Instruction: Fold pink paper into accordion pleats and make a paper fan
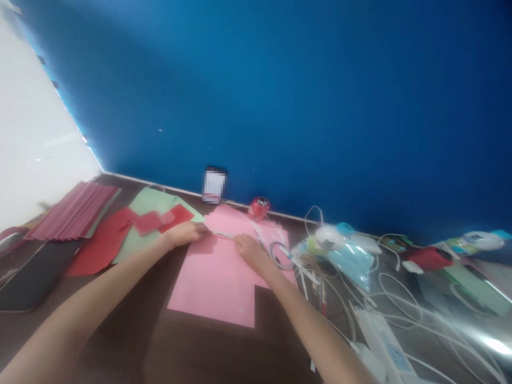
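A sheet of pink paper [216,288] lies on the dark table in front of me. My left hand [190,233] is at its far left corner, fingers closed on the edge. At the far right side of the same edge, my right hand [248,249] has its fingers curled and pressed together on the paper. A thin pale line runs between the two hands; whether it is a fold or a separate strip is too blurred to tell. More pink sheets [228,217] lie beneath and behind, with scissors [281,255] on them, right of my right hand.
Red paper [104,242] and green paper [154,200] lie left, beside a pleated pink stack [74,210] and a black tablet-like slab [36,277]. A red round object [259,208] stands by the blue wall [280,106]. White cables [400,298], a power strip [386,341] and plastic packs [352,261] crowd the right.
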`<state>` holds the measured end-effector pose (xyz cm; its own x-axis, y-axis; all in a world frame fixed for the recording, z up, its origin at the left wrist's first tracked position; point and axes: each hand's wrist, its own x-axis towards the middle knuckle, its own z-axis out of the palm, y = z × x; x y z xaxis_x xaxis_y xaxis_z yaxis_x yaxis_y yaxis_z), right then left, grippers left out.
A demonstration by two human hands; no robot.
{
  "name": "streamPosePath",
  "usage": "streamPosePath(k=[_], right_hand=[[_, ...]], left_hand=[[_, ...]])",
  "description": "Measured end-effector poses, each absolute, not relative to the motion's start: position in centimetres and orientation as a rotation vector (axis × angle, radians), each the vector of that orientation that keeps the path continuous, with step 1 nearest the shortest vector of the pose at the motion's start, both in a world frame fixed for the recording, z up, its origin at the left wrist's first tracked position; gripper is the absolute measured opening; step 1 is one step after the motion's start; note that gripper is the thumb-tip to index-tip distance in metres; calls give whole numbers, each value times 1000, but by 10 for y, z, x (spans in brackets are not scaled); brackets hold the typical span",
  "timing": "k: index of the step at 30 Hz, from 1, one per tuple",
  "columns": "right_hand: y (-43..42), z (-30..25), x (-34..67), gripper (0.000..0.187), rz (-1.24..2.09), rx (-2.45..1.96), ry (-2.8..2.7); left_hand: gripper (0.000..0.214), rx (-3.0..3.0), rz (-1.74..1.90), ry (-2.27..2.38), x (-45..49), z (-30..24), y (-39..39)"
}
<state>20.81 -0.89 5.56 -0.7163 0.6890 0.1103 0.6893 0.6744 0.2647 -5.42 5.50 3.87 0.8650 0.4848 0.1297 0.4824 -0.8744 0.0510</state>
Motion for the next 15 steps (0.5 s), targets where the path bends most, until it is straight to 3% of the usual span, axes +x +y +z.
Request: streamPosePath(k=[8, 12, 15], right_hand=[[-13, 55, 212, 26, -348, -1201, -2904], [-8, 60, 218, 18, 289, -1384, -2645], [3, 63, 218, 20, 496, -1491, -2470]], left_hand=[[40, 2841, 179, 762, -69, 28, 55], [39, 2595, 238, 852, -68, 40, 53], [27, 2359, 309, 998, -57, 50, 60]])
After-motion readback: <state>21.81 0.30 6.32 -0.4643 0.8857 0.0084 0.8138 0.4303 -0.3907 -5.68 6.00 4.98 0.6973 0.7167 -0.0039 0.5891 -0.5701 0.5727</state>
